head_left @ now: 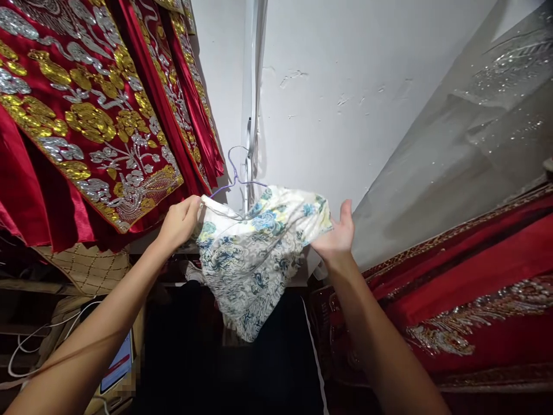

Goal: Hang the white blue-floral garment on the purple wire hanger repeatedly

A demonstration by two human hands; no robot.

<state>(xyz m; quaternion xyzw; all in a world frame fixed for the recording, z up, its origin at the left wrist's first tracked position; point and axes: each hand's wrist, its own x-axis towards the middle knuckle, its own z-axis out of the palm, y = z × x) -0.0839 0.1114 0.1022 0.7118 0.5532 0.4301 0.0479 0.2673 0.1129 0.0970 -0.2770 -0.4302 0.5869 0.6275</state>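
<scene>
A white short-sleeved top [254, 259] with a blue, green and yellow floral print hangs in front of me on a thin purple hanger [236, 180]. The hanger's hook is up by a metal upright [253, 86] on the wall. My left hand [179, 222] is closed on the top's left shoulder edge, by the neckline. At the opposite side, my right hand [339, 233] lies against the sleeve with its thumb stretched up and apart. The sleeve hides its other fingers. Below, the fabric hangs down in loose folds.
Red garments [108, 127] with gold and silver sequins hang at the left. Pale sheer fabric [466, 132] and red beaded cloth [475, 300] fill the right. A phone [118, 363] and white cables lie at the lower left. Behind the top is a scuffed white wall [328, 69].
</scene>
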